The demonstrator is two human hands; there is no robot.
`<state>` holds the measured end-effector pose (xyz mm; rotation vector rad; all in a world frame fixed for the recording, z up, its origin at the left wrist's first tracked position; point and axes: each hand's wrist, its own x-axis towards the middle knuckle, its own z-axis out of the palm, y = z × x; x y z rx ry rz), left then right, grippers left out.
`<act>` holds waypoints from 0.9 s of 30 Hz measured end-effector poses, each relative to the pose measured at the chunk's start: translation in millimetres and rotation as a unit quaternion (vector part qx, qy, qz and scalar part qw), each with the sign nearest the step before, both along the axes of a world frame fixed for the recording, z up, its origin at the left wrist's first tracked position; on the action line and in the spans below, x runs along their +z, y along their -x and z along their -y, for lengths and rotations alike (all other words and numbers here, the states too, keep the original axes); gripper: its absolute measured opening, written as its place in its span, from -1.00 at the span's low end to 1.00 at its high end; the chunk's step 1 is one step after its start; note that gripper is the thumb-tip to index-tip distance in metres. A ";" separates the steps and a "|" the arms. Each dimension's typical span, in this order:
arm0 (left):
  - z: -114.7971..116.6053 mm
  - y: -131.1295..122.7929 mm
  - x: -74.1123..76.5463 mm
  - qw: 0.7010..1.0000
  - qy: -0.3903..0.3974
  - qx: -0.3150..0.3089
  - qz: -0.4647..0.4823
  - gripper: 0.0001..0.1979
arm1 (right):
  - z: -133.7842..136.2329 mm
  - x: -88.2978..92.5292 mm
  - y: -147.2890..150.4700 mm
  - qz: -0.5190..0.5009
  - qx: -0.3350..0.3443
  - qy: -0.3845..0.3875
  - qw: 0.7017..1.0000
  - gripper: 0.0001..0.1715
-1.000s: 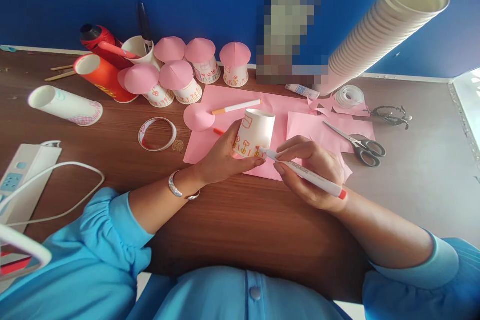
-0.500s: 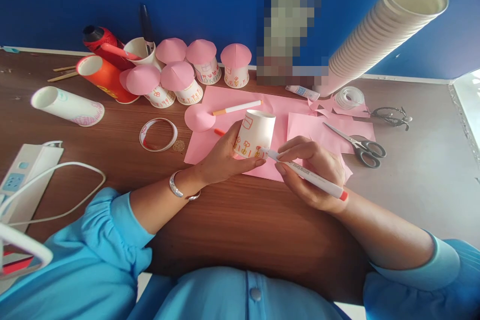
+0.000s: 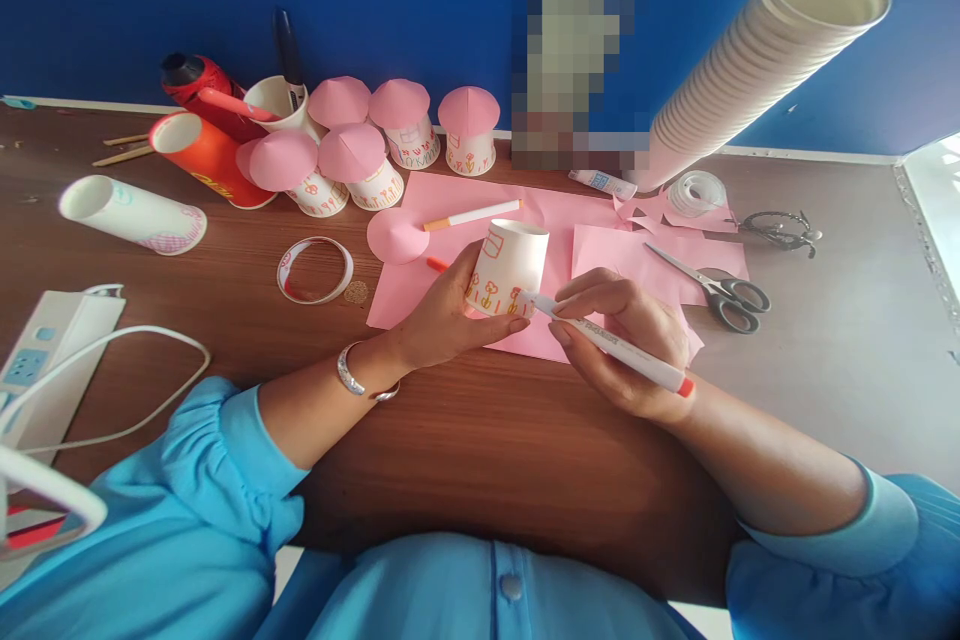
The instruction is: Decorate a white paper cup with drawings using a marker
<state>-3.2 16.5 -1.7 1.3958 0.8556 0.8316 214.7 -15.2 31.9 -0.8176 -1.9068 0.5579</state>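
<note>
My left hand (image 3: 442, 315) is closed around a white paper cup (image 3: 517, 260), which bears a red window outline and a row of red and yellow flowers along its bottom edge. Between the fingers of my right hand (image 3: 626, 340) is a white felt-tip marker (image 3: 637, 358) with a red end plug. Its tip meets the cup near the lower right of the drawn flowers. Under the cup lies pink paper (image 3: 420, 300). A pink paper cone (image 3: 397, 236) and an orange-ended marker (image 3: 476, 214) rest just behind my left hand.
Several cups with pink cone tops (image 3: 469, 112) stand at the back. Scissors (image 3: 731, 300), clear tape (image 3: 697, 192) and a glue tube (image 3: 602, 183) lie to the right, near a tall stack of paper cups (image 3: 757, 70). A tape roll (image 3: 315, 298) and a power strip (image 3: 64, 345) are left.
Almost nothing differs; the whole view has shifted slightly to the left. Both hands keep their hold, with the marker tip still at the cup's lower edge.
</note>
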 end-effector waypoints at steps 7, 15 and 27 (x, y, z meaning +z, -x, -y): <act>0.7 0.1 1.0 1.000 0.018 0.003 0.010 -0.37 | 1.3 1.0 1.1 -0.003 -0.014 -0.002 1.000 -0.85; 0.1 0.4 2.4 1.000 0.018 0.006 0.008 -0.36 | 0.6 1.7 1.0 -0.001 -0.012 -0.004 1.000 -0.83; 0.7 0.2 1.4 1.000 0.021 0.008 0.016 -0.35 | 0.4 0.3 0.9 0.002 -0.010 -0.008 1.000 -0.84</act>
